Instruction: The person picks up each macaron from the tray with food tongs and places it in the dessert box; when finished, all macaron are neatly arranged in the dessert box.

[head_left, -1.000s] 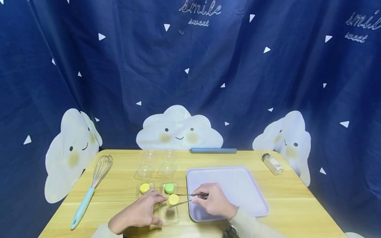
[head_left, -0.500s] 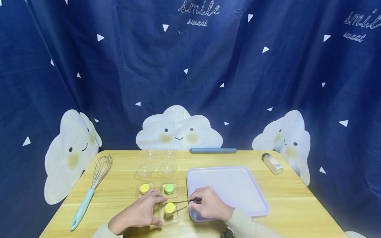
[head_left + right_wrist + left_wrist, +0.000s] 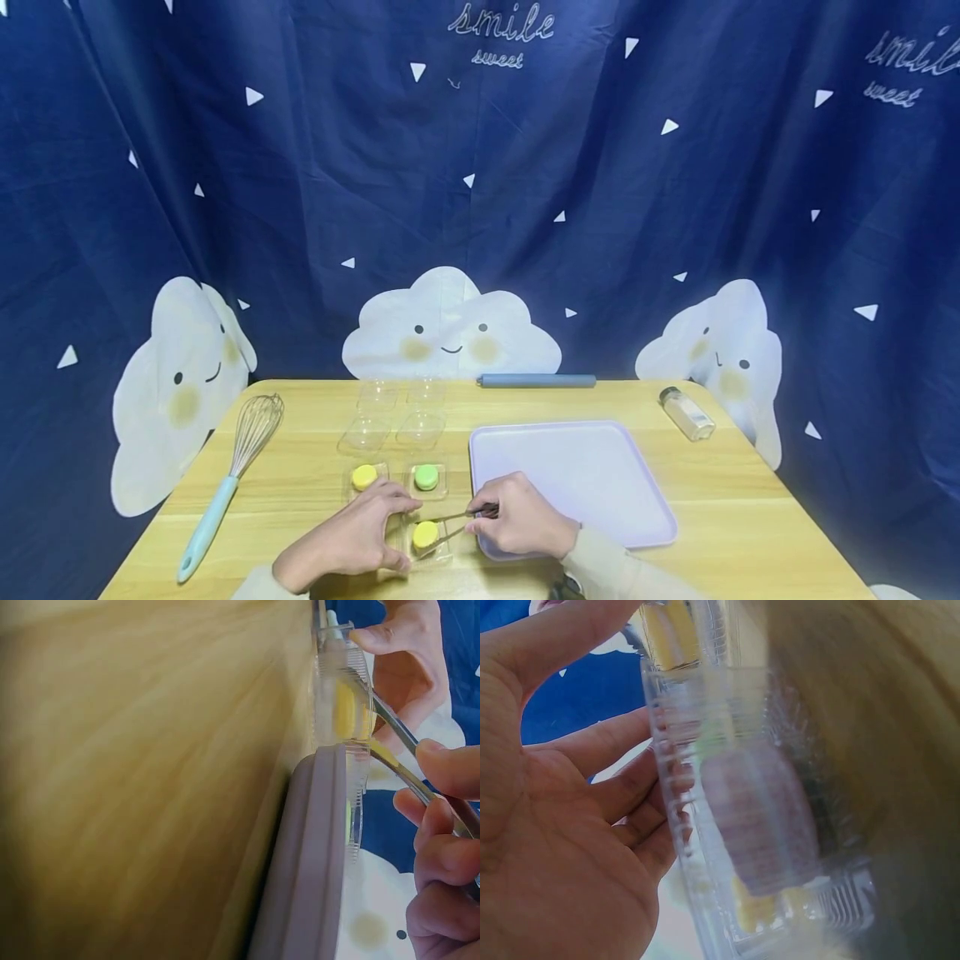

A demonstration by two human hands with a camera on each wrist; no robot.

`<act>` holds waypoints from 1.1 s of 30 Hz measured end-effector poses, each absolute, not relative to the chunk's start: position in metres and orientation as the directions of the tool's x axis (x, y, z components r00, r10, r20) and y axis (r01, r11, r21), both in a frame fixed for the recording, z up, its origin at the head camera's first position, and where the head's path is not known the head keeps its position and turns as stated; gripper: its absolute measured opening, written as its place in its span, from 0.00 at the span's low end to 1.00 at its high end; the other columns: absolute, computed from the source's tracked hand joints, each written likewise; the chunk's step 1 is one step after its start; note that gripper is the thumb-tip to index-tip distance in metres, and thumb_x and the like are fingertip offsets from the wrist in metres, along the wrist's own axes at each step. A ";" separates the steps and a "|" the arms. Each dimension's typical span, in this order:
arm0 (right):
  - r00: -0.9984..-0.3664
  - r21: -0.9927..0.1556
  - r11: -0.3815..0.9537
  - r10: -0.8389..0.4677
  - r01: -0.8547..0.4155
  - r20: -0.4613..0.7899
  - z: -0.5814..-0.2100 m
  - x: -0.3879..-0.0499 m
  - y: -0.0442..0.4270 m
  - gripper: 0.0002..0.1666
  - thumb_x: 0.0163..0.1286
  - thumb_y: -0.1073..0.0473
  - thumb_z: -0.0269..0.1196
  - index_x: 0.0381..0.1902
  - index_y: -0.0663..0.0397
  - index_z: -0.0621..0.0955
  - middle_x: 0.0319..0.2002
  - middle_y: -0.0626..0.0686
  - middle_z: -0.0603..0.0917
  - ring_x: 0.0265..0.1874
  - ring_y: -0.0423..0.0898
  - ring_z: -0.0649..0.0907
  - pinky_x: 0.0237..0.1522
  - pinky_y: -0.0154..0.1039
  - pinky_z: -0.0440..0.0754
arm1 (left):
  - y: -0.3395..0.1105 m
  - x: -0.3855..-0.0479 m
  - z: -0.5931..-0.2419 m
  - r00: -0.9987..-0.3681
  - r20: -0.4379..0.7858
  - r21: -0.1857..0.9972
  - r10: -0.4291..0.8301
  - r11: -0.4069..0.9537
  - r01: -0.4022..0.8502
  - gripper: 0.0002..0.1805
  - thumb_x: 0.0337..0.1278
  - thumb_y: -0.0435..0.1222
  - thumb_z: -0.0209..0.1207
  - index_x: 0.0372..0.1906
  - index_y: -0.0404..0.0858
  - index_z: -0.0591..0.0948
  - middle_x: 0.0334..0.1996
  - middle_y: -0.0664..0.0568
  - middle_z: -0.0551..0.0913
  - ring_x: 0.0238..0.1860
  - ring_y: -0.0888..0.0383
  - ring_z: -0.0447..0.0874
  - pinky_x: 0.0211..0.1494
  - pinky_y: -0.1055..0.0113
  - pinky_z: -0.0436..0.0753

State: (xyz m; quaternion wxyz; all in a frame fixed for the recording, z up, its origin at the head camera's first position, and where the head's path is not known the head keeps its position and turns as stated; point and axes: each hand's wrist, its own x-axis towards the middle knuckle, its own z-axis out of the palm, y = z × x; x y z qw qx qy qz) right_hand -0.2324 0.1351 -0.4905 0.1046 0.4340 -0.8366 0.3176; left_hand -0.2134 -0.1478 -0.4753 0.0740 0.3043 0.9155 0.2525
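Observation:
My right hand [image 3: 529, 518] pinches metal tongs [image 3: 448, 540] between thumb and fingers. The tong prongs straddle a yellow macaron [image 3: 425, 534] in the near right compartment of a clear plastic box [image 3: 442, 557]; whether they still squeeze it, I cannot tell. Curved round the box's near left part, my left hand [image 3: 360, 525] has thumb and fingers spread against it. A pale purple macaron [image 3: 761, 817] shows inside the box in the left wrist view, hidden under that hand from above. Another yellow macaron [image 3: 364, 477] and a green macaron [image 3: 426, 477] sit in farther compartments.
The box's clear lid [image 3: 422, 427] lies open behind it. A lilac tray [image 3: 573, 467] stands to the right, close to the box. A whisk [image 3: 225, 492] lies at left, a blue rolling pin [image 3: 537, 381] along the back edge, a shaker [image 3: 687, 413] at back right.
My right hand has moved left and nearer with the tongs, bringing the yellow macaron down into the near right compartment. My left hand has stayed put.

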 end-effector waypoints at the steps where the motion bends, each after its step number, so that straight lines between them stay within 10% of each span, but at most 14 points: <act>1: -0.598 -0.433 0.424 -0.666 -0.795 0.446 -0.491 -0.232 0.135 0.05 0.57 0.58 0.75 0.29 0.53 0.90 0.24 0.43 0.88 0.23 0.21 0.73 0.28 0.12 0.70 | -0.148 -0.213 -0.475 -0.804 0.018 0.506 0.594 0.688 0.520 0.40 0.38 0.53 0.77 0.60 0.39 0.82 0.59 0.53 0.80 0.62 0.51 0.73 0.67 0.43 0.78; 33: -0.592 -0.320 0.504 -0.739 -0.803 0.321 -0.480 -0.237 0.134 0.08 0.58 0.55 0.74 0.35 0.50 0.89 0.27 0.40 0.87 0.25 0.23 0.72 0.30 0.11 0.68 | -0.149 -0.215 -0.477 -0.795 0.032 0.487 0.606 0.685 0.542 0.41 0.39 0.53 0.76 0.62 0.38 0.81 0.59 0.54 0.80 0.62 0.52 0.73 0.67 0.44 0.78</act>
